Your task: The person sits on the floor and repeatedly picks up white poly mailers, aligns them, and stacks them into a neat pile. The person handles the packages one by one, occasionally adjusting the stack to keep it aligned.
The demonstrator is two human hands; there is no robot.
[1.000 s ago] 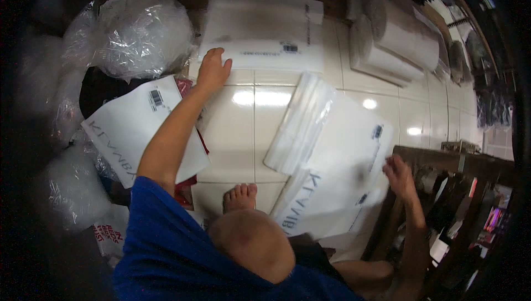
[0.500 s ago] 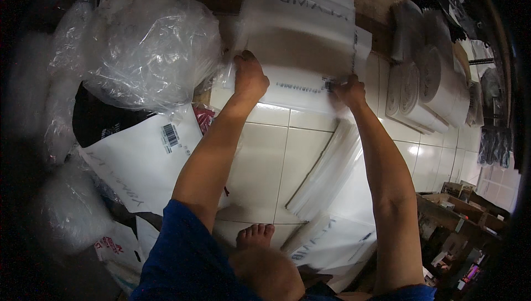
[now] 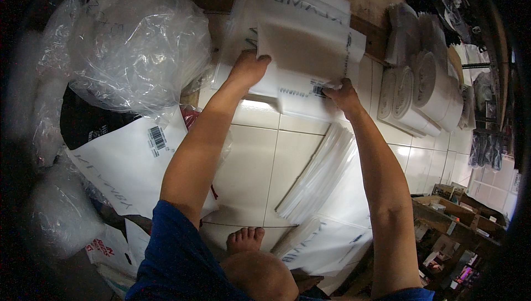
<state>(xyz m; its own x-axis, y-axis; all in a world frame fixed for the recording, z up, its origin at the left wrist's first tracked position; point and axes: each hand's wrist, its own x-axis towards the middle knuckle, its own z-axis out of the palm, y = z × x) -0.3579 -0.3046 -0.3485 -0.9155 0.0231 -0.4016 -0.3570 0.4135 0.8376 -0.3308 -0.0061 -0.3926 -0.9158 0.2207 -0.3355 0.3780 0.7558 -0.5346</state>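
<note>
The handling looks to be partway through: a white sheet (image 3: 307, 60) is in both hands, over a loose stack (image 3: 232, 35) at the top of the view, and it is not laid flat or square with the others. The sheets beneath are staggered, their edges showing beyond it at the left and the top, so evenness there seems undone; how many lie underneath cannot be told. A separate pile (image 3: 332, 243) lies on the tiled floor (image 3: 246, 157) nearer the knee, with a folded bundle (image 3: 315, 176) at its upper end; both seem set aside, and no hand touches them. The left hand (image 3: 247, 72) is nearly closed, thumb and fingers pinching the sheet's left edge, with the stack just behind. The right hand (image 3: 344, 97) is also nearly closed, pinching the sheet near its lower right corner, thumb and fingertips beside the barcode; the fingers behind the sheet are hidden. Between the hands the sheet bows slightly. A big clear bag (image 3: 141, 46) sits left of the left hand, and white rolls (image 3: 417, 93) lie to the right, apart from the right hand.
</note>
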